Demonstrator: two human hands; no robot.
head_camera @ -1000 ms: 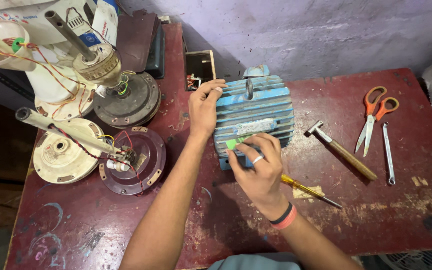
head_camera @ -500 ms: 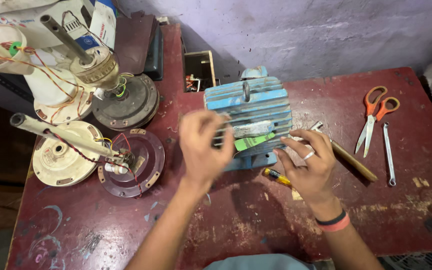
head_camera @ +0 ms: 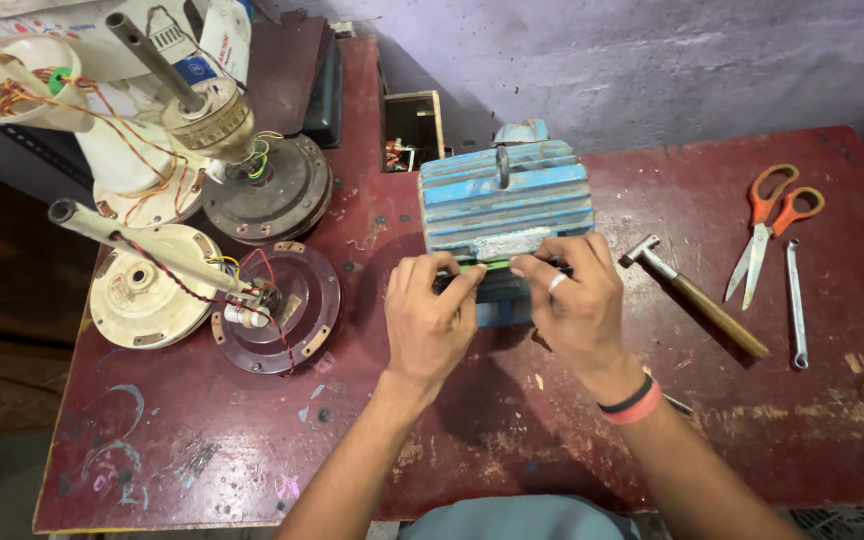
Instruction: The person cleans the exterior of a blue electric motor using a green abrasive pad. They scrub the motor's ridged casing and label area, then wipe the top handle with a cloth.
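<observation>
The big red bench (head_camera: 712, 440) fills most of the frame, and in the middle of it sits the blue motor (head_camera: 505, 195), a chunky metal box with long ribs on top and a small hook standing up from it. Half a second ago the two hands were spread apart, the left one low over the front of the motor and the right one off toward the hammer. Now both have come together at the motor's near edge, so the work has moved to that one spot.

The left hand (head_camera: 430, 325) and the right hand (head_camera: 577, 305) sit side by side, fingers curled down and pinching a dark part with a green bit along the motor's front (what it is exactly is hard to tell). The paint is worn, with a pale grey patch near the hands.

At the left of the frame lie round fan motors (head_camera: 277, 305) with loose red and yellow wires. At the right lie a hammer (head_camera: 697, 298), orange scissors (head_camera: 767, 225) and a thin spanner (head_camera: 795, 300).
</observation>
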